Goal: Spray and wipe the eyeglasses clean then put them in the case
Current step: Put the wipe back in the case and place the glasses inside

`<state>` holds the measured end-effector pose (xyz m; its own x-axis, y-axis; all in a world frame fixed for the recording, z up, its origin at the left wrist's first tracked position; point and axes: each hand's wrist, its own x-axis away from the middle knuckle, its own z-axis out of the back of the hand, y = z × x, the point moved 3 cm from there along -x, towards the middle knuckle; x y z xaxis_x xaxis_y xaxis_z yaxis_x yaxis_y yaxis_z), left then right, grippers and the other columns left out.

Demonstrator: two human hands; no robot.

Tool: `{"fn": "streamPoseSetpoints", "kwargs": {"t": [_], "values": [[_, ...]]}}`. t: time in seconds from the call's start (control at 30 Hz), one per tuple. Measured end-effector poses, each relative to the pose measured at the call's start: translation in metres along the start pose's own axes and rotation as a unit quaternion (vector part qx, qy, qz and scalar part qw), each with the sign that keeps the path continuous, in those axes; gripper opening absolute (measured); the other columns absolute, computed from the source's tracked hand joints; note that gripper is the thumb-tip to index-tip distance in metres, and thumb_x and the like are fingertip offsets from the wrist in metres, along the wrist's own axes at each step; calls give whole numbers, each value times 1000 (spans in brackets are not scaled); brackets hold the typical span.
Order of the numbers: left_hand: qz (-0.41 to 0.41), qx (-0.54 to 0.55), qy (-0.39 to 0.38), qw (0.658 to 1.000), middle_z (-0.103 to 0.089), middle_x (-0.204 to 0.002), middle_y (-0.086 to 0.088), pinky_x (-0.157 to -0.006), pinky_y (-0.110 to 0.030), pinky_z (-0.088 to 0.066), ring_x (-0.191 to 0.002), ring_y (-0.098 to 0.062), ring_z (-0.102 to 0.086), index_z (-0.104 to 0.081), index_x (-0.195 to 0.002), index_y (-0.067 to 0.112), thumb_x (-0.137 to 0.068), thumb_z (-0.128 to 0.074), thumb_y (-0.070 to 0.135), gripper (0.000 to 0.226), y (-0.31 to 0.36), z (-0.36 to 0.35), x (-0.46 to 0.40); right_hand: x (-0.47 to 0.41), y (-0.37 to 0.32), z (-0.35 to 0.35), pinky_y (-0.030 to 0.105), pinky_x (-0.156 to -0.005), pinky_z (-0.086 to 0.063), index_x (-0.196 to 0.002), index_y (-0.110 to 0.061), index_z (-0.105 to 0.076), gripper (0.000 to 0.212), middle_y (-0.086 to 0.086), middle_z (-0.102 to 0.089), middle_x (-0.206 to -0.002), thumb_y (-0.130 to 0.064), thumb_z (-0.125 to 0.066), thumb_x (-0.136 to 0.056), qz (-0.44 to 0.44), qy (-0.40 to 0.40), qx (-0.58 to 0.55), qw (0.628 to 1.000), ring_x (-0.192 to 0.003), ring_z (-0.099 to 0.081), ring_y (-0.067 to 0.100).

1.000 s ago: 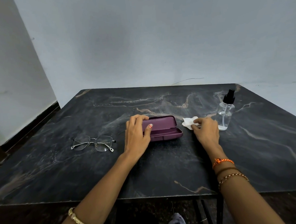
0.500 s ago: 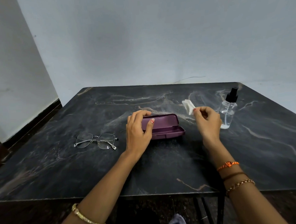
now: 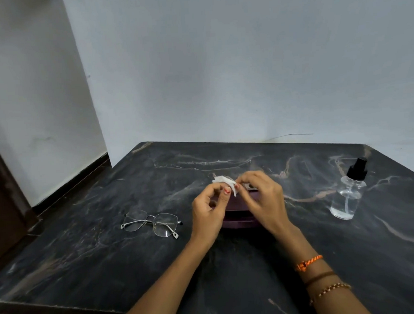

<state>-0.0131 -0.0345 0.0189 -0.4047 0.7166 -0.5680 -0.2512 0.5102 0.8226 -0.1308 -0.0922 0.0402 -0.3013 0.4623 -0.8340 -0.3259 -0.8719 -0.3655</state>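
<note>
White crumpled cloth [image 3: 222, 180] btwn fingers [image 3: 227, 191]

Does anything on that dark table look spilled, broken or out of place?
Nothing stands out. The eyeglasses lie intact on the table, the spray bottle stands upright with no puddle, and both hands hold a white cloth above the purple case.
</note>
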Motion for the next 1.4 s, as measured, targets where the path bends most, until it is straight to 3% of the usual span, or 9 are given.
{"fn": "streamPoseSetpoints", "kwargs": {"t": [0.2,0.53,0.67,0.77,0.93,1.03,1.17,1.27,1.4], "values": [[49,9,20,999,-66,-66,14,-69,-20,-47,-69,-3,-59,-62,-73,24,-73,-61,30,7,-6,-2,-1,8,-3,-1,21,-71,-49,-86,-4,-65,17,8,-66,-88,-17,-55,-83,23,-17,0,1000,-83,-57,8],[33,50,15,998,-63,-60,16,-61,-13,-44,-61,1,-54,-61,-69,26,-74,-57,27,6,4,1,-2,5,-13,5,17,-72,-52,-112,-22,-55,32,-11,-64,-88,-9,-59,-82,-132,-7,-199,971,-82,-63,2],[85,74,64,992,-54,-56,10,-52,-19,-39,-52,-7,-46,-59,-66,24,-75,-55,21,11,0,9,-6,1,-3,18,14,-65,-46,-106,-25,-54,37,-10,-58,-73,3,-57,-84,-227,99,-278,928,-67,-56,-2],[123,80,101,984,-55,-63,-5,-45,-17,-44,-43,-7,-52,-52,-71,17,-84,-51,4,19,-1,14,-6,1,11,24,14,-55,-48,-113,-17,-48,43,-13,-56,-51,11,-53,-82,-340,144,-361,856,-49,-52,-1],[133,-13,93,987,-61,-85,14,-45,-14,-44,-38,-2,-52,-59,-70,10,-79,-52,-4,18,2,14,-5,5,19,25,16,-47,-48,-106,-18,-59,45,3,-52,-63,13,-44,-78,-487,45,-396,777,-47,-47,7],[145,-77,90,982,-64,-58,24,-54,-20,-47,-40,-2,-54,-60,-95,12,-76,-53,-1,24,0,17,-5,6,19,27,15,-43,-46,-81,-15,-68,38,3,-58,-70,12,-41,-76,-491,7,-326,808,-54,-45,10],[136,-154,46,977,-57,-43,8,-60,-30,-48,-46,-13,-57,-61,-86,20,-74,-53,1,24,8,18,-6,6,25,32,17,-44,-45,-63,-11,-69,17,1,-62,-67,-4,-61,-76,-472,-15,-230,851,-48,-50,10],[128,-258,14,958,-54,-46,3,-65,-26,-45,-52,-17,-53,-63,-80,20,-71,-56,6,18,9,19,-7,8,32,35,11,-42,-44,-63,-10,-68,15,2,-62,-61,-5,-67,-77,-434,-65,-175,881,-39,-54,1],[134,-335,-26,932,-44,-43,10,-68,-27,-45,-57,-18,-52,-63,-76,20,-69,-58,10,13,8,18,-6,12,36,36,10,-38,-42,-77,-6,-65,10,6,-62,-62,2,-70,-74,-444,-147,-156,870,-37,-56,-1]]}}
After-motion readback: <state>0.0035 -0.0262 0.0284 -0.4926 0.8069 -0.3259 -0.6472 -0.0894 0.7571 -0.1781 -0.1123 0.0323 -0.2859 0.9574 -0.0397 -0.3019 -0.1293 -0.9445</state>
